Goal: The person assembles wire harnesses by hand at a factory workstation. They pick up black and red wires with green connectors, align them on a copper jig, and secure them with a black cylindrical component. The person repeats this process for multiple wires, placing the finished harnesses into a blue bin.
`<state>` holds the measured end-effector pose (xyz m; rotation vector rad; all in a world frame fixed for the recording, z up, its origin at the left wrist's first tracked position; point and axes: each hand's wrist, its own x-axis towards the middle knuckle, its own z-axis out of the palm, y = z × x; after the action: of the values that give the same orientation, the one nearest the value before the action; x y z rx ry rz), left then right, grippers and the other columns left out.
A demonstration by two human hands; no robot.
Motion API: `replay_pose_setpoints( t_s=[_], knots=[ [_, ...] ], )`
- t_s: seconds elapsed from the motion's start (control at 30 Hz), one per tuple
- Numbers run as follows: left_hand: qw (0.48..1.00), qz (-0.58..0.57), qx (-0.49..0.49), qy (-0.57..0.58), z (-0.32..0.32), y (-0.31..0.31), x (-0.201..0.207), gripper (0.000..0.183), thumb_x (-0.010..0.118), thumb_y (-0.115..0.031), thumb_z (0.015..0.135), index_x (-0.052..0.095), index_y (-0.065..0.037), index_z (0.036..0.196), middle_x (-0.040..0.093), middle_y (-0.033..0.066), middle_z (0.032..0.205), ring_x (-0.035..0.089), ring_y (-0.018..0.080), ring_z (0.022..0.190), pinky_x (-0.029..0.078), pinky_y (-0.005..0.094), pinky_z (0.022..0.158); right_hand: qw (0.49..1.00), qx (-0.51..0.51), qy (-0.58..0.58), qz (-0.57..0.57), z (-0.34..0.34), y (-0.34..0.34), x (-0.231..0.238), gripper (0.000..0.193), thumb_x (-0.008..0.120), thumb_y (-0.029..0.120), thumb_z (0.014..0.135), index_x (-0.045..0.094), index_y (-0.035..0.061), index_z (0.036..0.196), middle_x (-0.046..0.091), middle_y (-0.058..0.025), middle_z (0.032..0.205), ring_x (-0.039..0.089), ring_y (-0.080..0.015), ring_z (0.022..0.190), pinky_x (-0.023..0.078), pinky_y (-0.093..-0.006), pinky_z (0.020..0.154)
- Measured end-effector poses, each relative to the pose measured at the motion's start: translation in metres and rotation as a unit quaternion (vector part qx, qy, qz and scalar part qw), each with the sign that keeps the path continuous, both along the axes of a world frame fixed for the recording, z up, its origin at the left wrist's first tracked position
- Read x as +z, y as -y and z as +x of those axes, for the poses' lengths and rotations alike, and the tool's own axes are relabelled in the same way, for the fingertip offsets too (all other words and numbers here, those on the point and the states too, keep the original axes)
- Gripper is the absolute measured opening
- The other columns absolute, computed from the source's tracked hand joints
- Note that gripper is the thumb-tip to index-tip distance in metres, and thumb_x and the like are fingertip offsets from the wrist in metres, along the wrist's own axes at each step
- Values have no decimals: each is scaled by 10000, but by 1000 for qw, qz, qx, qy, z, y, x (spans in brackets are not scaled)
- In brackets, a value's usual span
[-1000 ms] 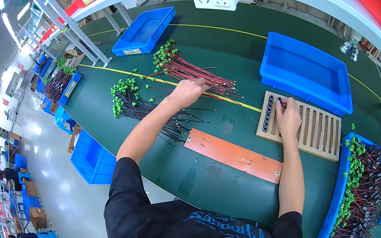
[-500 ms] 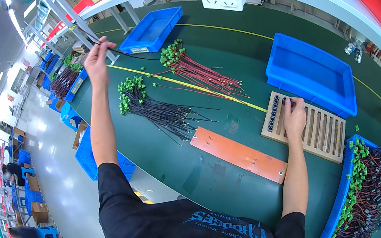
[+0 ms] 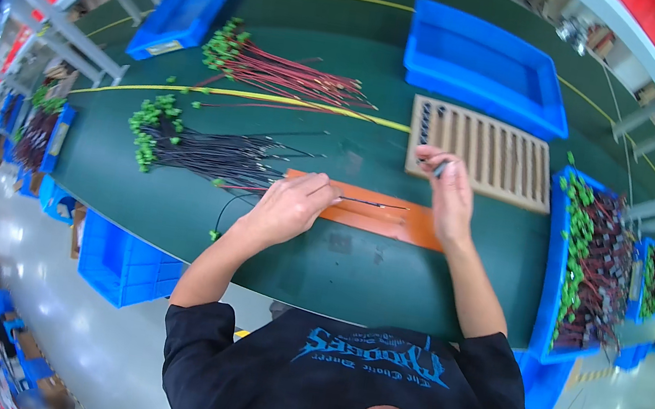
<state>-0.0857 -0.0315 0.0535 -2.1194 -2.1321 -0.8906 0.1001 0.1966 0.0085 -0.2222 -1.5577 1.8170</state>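
Observation:
My left hand (image 3: 292,206) is closed around a black wire and a red wire. Their bare ends (image 3: 382,205) point right above an orange strip (image 3: 376,220) lying on the table, and the black wire loops back to a green connector (image 3: 214,235). Between the fingertips of my right hand (image 3: 452,193) is a small dark cylindrical piece (image 3: 440,168), partly hidden. Just beyond that hand sits a slotted wooden rack (image 3: 487,154), with small dark cylinders (image 3: 424,124) lined up in its leftmost slot. Left of my hands lies a bundle of black wires (image 3: 216,156) with green connectors.
Farther back lies a bundle of red wires (image 3: 295,79). An unfilled blue bin (image 3: 480,90) stands behind the rack, another blue bin (image 3: 178,17) at the back left. On the right, a blue bin (image 3: 548,297) is packed with wired parts. Yellow tape (image 3: 275,99) crosses the green table.
My left hand came down from the far left to the orange strip with wires. My right hand lifted off the rack toward me, now holding a small dark cylinder. The whole view shifted.

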Motion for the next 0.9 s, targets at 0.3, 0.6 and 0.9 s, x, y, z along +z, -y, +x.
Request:
replay_pose_setpoints(
  t_s=[0.3, 0.6, 0.9],
  knots=[
    [993, -23, -92, 66, 54, -39, -19, 114, 680, -128, 955, 718, -87, 1053, 628, 81, 843, 671, 310, 712, 531, 429, 588, 996, -61, 42, 45, 37, 55, -6, 325, 399, 323, 1135, 538, 30, 1106, 625, -168, 1277, 558, -224, 1220, 403, -383, 1099],
    [971, -12, -81, 222, 51, -41, -38, 138, 649, -125, 990, 699, -14, 1054, 643, 134, 866, 661, 354, 738, 526, 445, 641, 983, -99, 5, -156, 45, 46, -1, 306, 559, 251, 1088, 635, -21, 1205, 577, -36, 926, 542, -132, 847, 475, -300, 820],
    [953, -30, -44, 298, 44, -39, -40, 173, 622, -133, 1015, 691, 24, 1034, 617, 149, 823, 623, 332, 720, 492, 412, 650, 955, -6, -9, -296, 45, 51, -1, 276, 550, 247, 1088, 626, -10, 1151, 558, -38, 844, 531, -153, 795, 468, -318, 742]
  ],
)
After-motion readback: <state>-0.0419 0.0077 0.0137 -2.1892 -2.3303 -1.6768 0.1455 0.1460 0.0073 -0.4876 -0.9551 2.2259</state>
